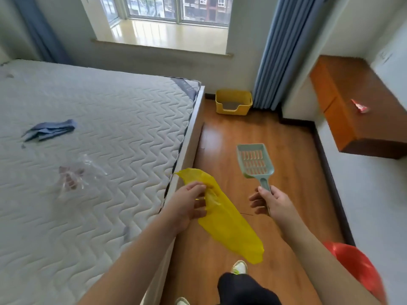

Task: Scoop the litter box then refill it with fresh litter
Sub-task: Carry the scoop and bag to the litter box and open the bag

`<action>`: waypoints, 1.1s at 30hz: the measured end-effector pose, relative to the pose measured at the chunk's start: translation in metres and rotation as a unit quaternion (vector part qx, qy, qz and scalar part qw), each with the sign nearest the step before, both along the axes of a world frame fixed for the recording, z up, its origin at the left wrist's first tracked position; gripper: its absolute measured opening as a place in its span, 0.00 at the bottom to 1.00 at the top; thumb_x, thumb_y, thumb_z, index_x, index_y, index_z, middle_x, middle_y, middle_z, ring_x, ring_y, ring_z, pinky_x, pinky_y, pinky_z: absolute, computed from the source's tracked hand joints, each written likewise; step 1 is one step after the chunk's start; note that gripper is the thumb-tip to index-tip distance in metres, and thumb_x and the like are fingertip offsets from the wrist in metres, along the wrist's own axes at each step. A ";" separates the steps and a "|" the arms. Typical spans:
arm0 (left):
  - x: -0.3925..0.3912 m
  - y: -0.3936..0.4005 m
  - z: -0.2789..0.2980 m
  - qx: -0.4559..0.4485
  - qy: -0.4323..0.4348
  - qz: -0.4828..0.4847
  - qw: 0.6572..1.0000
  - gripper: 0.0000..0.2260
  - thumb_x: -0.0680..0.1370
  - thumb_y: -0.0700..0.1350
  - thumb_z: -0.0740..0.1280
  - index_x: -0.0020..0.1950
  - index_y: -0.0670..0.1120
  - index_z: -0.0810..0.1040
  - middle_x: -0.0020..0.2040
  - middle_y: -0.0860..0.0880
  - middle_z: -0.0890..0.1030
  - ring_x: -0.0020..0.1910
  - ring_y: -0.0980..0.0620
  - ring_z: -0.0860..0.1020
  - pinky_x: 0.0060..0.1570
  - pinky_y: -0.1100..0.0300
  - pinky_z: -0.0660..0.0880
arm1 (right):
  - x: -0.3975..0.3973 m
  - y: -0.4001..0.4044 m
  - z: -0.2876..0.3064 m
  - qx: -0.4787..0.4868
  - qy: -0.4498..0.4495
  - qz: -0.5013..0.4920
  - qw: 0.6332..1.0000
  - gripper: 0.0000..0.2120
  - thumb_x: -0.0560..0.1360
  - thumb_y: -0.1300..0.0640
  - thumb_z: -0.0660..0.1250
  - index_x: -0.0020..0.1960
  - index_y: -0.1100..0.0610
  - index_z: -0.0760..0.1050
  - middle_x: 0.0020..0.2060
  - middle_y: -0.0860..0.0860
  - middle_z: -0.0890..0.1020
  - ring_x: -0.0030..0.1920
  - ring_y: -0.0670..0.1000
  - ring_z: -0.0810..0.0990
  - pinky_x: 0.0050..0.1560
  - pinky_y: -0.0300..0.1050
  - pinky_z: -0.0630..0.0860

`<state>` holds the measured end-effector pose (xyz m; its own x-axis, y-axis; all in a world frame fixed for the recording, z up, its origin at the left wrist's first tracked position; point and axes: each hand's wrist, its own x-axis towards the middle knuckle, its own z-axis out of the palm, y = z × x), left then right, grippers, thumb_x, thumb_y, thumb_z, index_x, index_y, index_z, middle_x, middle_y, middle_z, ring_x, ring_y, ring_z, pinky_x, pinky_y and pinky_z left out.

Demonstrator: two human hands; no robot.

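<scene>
Yellow litter box (234, 101) on the wood floor (293, 150) at the far end of the room, just below the window wall and beside the blue curtain (277, 51), well apart from both hands; grey litter visible inside through the low cut-out at the front. Probably rigid plastic, light when empty but weighted by the litter, best taken by the rim or left in place and worked from the front opening. Scoop (254, 160) held up by its handle in the right hand (272, 203), fingers curled round the handle's lower end; slotted, stiff, light, likely easy to steer but apt to spill if tipped. Yellow bag (224, 214) pinched near its top by the left hand (189, 204), thumb and fingers gathered on the film; thin, limp, slippery, hanging down unopened, probably needing both hands or a shake to open. No fresh litter identifiable from here. Outward: bare quilted mattress (88, 139) along the left side, with a blue cloth (50, 129) and a crumpled clear wrapper (74, 175) lying on it; wooden desk (356, 106) projecting from the right wall with a small red packet (360, 106) on top; red round object (356, 267) low at the right edge, nature unclear. Open strip of floor between bed and desk leading straight to the box, nothing lying across it.
</scene>
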<state>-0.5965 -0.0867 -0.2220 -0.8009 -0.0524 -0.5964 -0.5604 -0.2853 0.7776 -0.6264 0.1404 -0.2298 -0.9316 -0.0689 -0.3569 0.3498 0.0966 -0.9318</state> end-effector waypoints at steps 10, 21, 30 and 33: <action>-0.147 0.091 -0.004 -0.050 -0.020 -0.080 0.995 0.05 0.82 0.43 0.62 0.49 0.48 0.77 0.40 0.48 0.78 0.35 0.52 0.78 0.30 0.60 0.74 | -0.113 0.083 -0.018 -0.026 -0.023 -0.054 0.998 0.10 0.81 0.57 0.59 0.48 0.62 0.75 0.40 0.57 0.83 0.39 0.53 0.81 0.38 0.46 0.78; -0.253 0.142 0.005 -0.073 -0.013 -0.034 0.997 0.05 0.82 0.42 0.62 0.51 0.47 0.78 0.38 0.49 0.81 0.33 0.54 0.81 0.32 0.59 0.77 | -0.229 0.122 -0.016 -0.100 -0.071 -0.021 0.992 0.10 0.81 0.56 0.58 0.49 0.63 0.73 0.39 0.58 0.82 0.38 0.53 0.80 0.37 0.46 0.77; -0.335 0.116 -0.006 -0.082 -0.011 -0.030 0.996 0.05 0.82 0.42 0.62 0.51 0.47 0.77 0.38 0.48 0.78 0.31 0.55 0.79 0.31 0.59 0.76 | -0.316 0.105 -0.027 -0.095 -0.079 -0.027 0.992 0.10 0.81 0.54 0.59 0.49 0.60 0.74 0.41 0.58 0.82 0.41 0.55 0.81 0.40 0.48 0.77; -0.368 0.099 -0.014 -0.071 -0.001 -0.021 0.997 0.06 0.82 0.41 0.62 0.48 0.46 0.77 0.36 0.49 0.79 0.31 0.55 0.79 0.29 0.60 0.76 | -0.352 0.088 -0.030 -0.074 -0.075 -0.012 0.994 0.11 0.81 0.54 0.59 0.50 0.61 0.74 0.41 0.57 0.83 0.41 0.54 0.81 0.40 0.48 0.77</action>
<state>-0.9648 0.0124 -0.2358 -0.8027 -0.1038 -0.5873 -0.5714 -0.1484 0.8071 -0.9789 0.2284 -0.2597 -0.8707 -0.1091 -0.4795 0.4864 -0.0475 -0.8725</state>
